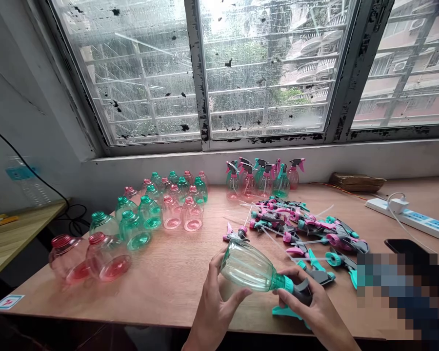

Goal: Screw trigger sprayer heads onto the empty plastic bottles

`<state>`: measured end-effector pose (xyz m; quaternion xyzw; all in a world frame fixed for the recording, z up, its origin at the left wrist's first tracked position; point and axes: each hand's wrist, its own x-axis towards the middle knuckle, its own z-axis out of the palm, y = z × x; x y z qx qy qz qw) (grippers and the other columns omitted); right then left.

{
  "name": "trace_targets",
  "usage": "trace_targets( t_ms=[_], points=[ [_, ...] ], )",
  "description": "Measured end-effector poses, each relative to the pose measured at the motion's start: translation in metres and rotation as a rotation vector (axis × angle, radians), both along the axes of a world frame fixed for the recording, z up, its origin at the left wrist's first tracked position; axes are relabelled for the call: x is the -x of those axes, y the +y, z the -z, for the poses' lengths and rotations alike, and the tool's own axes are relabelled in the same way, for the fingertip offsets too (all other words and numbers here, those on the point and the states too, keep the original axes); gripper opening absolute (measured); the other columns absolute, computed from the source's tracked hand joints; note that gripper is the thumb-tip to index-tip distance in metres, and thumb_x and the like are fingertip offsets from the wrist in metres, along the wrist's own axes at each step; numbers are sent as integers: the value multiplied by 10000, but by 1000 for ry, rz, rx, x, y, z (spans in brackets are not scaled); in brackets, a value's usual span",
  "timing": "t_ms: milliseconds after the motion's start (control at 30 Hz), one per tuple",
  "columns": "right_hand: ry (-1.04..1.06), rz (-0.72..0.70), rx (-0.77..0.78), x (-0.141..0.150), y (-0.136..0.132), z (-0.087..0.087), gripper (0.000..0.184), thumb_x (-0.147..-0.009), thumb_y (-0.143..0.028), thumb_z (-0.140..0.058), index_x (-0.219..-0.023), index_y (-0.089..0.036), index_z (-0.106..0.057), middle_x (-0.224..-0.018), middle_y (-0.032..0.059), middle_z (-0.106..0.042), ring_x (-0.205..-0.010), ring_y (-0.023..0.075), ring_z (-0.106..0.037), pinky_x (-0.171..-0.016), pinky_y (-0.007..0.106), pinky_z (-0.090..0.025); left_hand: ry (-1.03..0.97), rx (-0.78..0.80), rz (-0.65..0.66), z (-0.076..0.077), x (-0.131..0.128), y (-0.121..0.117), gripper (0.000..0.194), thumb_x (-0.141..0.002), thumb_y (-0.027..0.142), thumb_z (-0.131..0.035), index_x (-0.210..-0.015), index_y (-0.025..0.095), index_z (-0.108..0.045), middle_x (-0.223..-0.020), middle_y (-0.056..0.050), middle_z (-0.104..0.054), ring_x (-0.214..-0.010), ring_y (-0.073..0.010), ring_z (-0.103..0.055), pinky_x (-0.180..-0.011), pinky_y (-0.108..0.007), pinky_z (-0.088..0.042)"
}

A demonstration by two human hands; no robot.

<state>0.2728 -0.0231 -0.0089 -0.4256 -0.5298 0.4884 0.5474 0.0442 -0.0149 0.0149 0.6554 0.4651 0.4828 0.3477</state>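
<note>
My left hand (215, 304) wraps round the body of a clear teal spray bottle (247, 265) held on its side above the table's front edge. My right hand (314, 312) grips the grey and teal trigger head (296, 292) at the bottle's neck. Just beyond them lies a pile of loose trigger heads (303, 226), pink and teal with grey tops and white tubes. Several headless pink and teal bottles (157, 214) stand at the left of the wooden table (175, 273). A few bottles with heads fitted (263, 180) stand at the back by the wall.
A white power strip (413, 217) with a plugged charger lies at the right. A dark phone (406, 246) rests near a blurred patch. A brown flat object (356, 181) sits by the wall. A second table (14, 229) stands left, with a black cable beside it.
</note>
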Motion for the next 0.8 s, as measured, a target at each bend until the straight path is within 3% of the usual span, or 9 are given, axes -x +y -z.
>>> trace_targets(
  t_ms=[367, 567, 800],
  points=[
    [-2, -23, -31, -1, 0, 2, 273, -854, -434, -760, -977, -224, -636, -675, -25, -664, -667, 190, -648, -639, 295, -546, -18, -83, -14, 2, -1, 3, 624, -874, 350, -752, -1427, 333, -462, -1468, -70, -539, -1405, -311, -470, -1195, -490, -321],
    [13, -33, -19, -2, -1, 4, 271, -839, -407, -784, -970, -231, -625, -697, -32, -655, -649, 178, -657, -616, 286, -571, -2, 14, 40, 2, 0, 0, 776, -814, 390, -818, -1454, 298, -389, -1476, -103, -555, -1395, -335, -497, -1171, -495, -369],
    [0, -36, -8, -2, -2, 1, 258, -834, -408, -788, -933, -226, -635, -703, -24, -664, -646, 190, -673, -601, 299, -592, 5, 9, 35, 3, 0, 2, 737, -855, 402, -778, -1468, 308, -381, -1452, -87, -579, -1378, -322, -515, -1164, -486, -380]
  ],
)
